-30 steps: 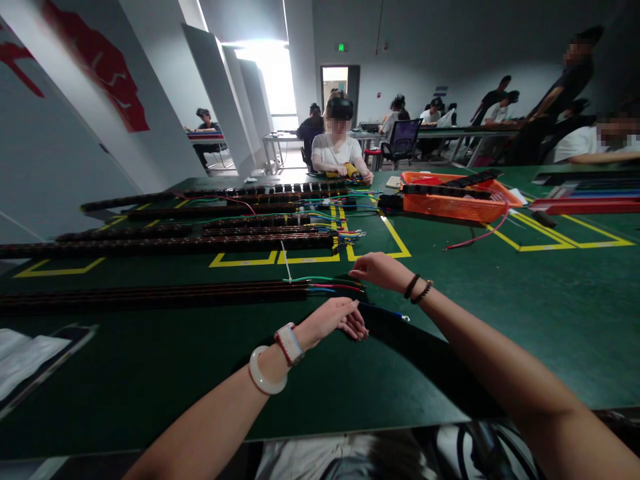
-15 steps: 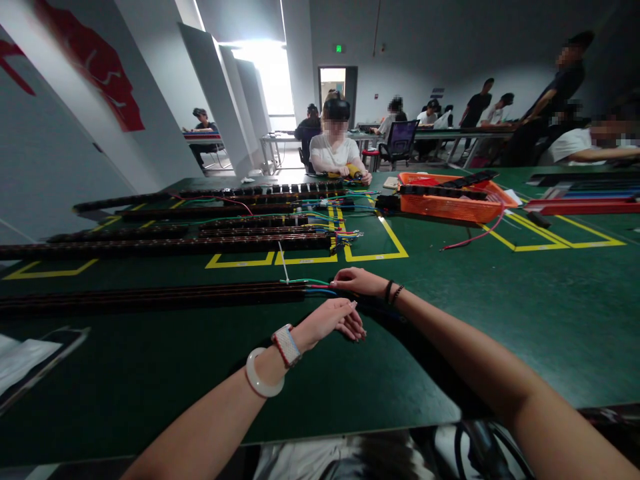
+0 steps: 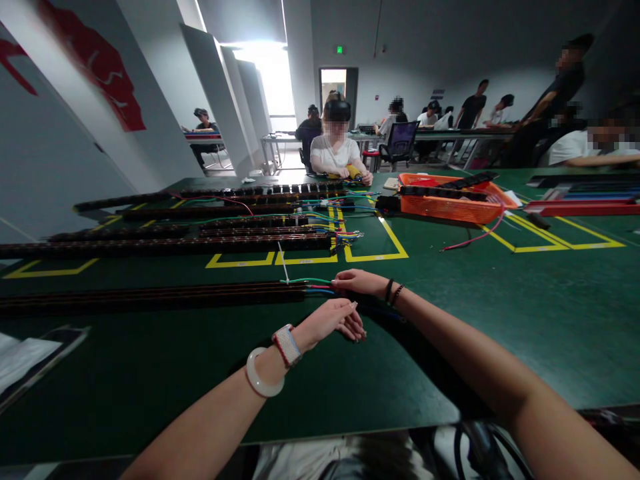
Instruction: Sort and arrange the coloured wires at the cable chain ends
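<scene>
The right hand (image 3: 359,282) pinches coloured wires (image 3: 319,287), just beyond the left hand (image 3: 334,320), whose fingers droop loosely open.

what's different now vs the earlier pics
The right hand has moved left and closer to the wearer, bringing its fingertips to the coloured wires at the end of the near dark bundle; whether they are pinched is unclear. In the background, a standing person in dark clothes has shifted left. The left hand, near dark bundle and orange basket look unchanged.
</scene>
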### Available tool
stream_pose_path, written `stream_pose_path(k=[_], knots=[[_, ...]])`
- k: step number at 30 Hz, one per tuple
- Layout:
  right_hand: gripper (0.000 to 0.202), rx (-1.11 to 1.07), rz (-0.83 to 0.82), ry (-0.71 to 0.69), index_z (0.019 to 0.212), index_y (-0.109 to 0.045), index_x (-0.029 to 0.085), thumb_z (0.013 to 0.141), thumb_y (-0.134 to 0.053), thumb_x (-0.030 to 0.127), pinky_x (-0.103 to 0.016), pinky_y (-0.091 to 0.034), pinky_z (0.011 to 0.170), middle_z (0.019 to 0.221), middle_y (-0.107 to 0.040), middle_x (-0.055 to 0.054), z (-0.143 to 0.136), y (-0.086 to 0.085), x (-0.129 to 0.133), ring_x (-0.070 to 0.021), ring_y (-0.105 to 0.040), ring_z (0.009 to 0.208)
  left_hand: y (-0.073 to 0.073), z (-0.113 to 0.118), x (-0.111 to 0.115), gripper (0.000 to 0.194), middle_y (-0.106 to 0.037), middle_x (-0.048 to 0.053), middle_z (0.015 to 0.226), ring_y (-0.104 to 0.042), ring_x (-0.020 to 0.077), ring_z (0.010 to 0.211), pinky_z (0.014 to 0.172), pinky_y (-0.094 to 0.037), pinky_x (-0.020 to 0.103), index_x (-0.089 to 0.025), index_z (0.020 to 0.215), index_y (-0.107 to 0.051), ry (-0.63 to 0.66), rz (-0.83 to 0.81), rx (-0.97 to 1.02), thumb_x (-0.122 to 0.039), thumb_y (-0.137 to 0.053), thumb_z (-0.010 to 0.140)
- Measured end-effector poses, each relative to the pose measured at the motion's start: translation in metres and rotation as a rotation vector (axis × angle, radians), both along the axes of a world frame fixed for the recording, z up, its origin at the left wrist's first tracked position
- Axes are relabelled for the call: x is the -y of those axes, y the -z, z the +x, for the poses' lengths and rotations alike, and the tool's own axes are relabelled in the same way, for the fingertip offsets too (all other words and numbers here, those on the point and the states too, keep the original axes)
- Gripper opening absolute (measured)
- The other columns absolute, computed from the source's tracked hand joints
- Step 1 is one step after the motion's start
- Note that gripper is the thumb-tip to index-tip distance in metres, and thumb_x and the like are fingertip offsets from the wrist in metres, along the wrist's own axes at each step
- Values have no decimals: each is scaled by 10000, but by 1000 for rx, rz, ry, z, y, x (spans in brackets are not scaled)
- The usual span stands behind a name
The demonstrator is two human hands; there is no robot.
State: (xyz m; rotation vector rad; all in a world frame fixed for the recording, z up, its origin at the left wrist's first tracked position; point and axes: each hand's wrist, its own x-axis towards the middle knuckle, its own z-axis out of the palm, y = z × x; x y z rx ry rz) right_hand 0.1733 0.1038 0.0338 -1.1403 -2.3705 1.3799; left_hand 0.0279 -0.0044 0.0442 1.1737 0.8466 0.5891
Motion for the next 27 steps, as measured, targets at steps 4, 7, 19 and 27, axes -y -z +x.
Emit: stream_pose_path(k=[4,7,19,27], knots=[[540,147,15,-4,848,-654,149,806,-430,639,-221,-304,512,635,-559,27,0,-11,3,-84,-418,538,2,0,-1,442,-689,155,762,-648,185,694,707,-482,329,-94,799,-578,-2,-7,1,-534,-531,806],[561,234,76,12,778,-666,147,786,-441,660,-225,-279,512,544,-489,50,-2,-20,7,-70,-352,498,3,0,-2,442,-689,157,768,-654,196,697,698,-487,332,-96,796,-587,-6,-10,4,-534,-531,805],[534,40,-57,-38,818,-657,125,732,-538,639,-201,-278,461,568,-510,44,1,-4,1,-63,-367,486,4,1,-2,415,-687,165,772,-654,205,694,697,-486,339,-84,795,-602,-17,-49,35,-496,-552,808],[460,118,228,-140,711,-658,118,798,-505,543,-225,-277,528,525,-512,39,3,-9,4,-71,-368,500,-1,-1,-1,406,-690,171,803,-658,212,741,744,-489,337,-73,851,-614,-31,-125,123,-474,-566,811]])
